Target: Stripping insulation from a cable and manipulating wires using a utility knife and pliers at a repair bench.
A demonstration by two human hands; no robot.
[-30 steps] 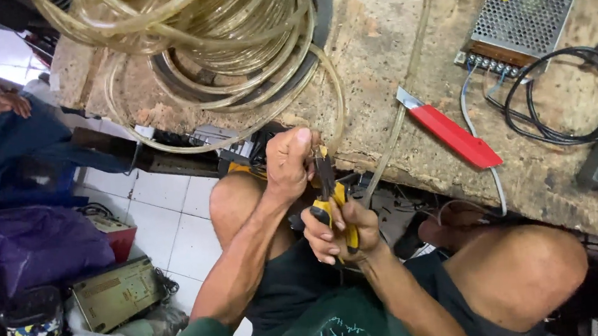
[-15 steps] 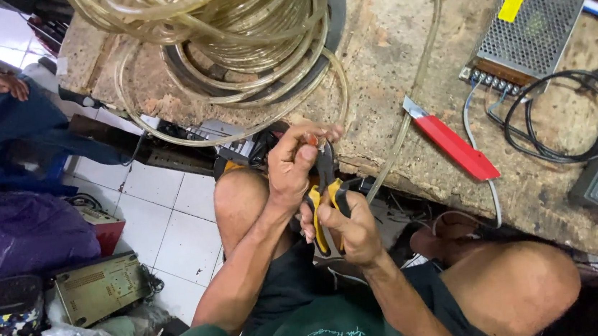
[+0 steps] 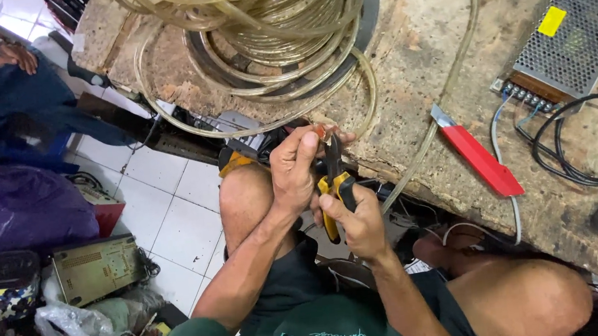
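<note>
The worktop (image 3: 412,57) filled the top and right of the frame, and its rough front edge ran down from the upper left toward the lower right. Both hands worked just past that edge, in the middle of the frame, above the person's bare knee. To the left of the knee there was open white floor (image 3: 166,215) — further left it was crowded with bags and boxes.

The left hand (image 3: 295,168) was raised, with its fingers curled and pinched tight on the end of the clear tube (image 3: 367,83). The right hand (image 3: 358,220) sat just below it, closed around the yellow and black handles of the pliers (image 3: 334,179). The pliers pointed up, and their tip met the tube end right at the left fingertips. Both forearms came up from the bottom of the frame.

The tube looped down from a big coil (image 3: 264,20) lying at the top middle of the worktop. A red cutter knife (image 3: 478,156) lay near the edge, to the right of the hands. A metal mesh box (image 3: 576,36) sat at the upper right — black wires (image 3: 578,143) curled beside it.
</note>
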